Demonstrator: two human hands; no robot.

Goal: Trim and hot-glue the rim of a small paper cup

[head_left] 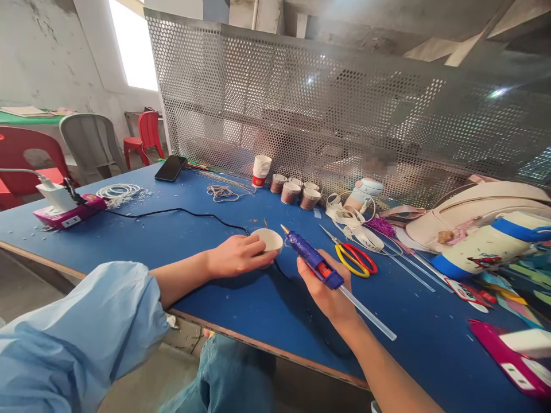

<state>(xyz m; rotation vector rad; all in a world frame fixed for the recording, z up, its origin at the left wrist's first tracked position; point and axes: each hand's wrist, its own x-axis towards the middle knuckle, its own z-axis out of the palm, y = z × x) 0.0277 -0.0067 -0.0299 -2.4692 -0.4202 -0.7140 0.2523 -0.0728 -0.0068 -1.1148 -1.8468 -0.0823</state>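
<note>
My left hand [239, 255] is closed around the side of a white paper cup [270, 238] low over the blue table, its open mouth facing up. In my right hand [325, 292] is a blue hot glue gun [312, 258], gripped by its handle. A clear glue stick [370, 315] sticks out of the gun's rear. The gun's nozzle points up and left, close to the cup's rim but apart from it. Just right of the gun lie scissors [355, 261] with one red and one yellow handle. My left fingers hide part of the cup.
Several wrapped cups [290, 192] and a stack of paper cups [261, 171] stand at the back by the perforated metal screen [279, 97]. A black cord [181, 210] crosses the table from a magenta power strip [71, 212]. Ribbon [355, 226], a bottle [495, 244] and a bag [486, 212] lie right.
</note>
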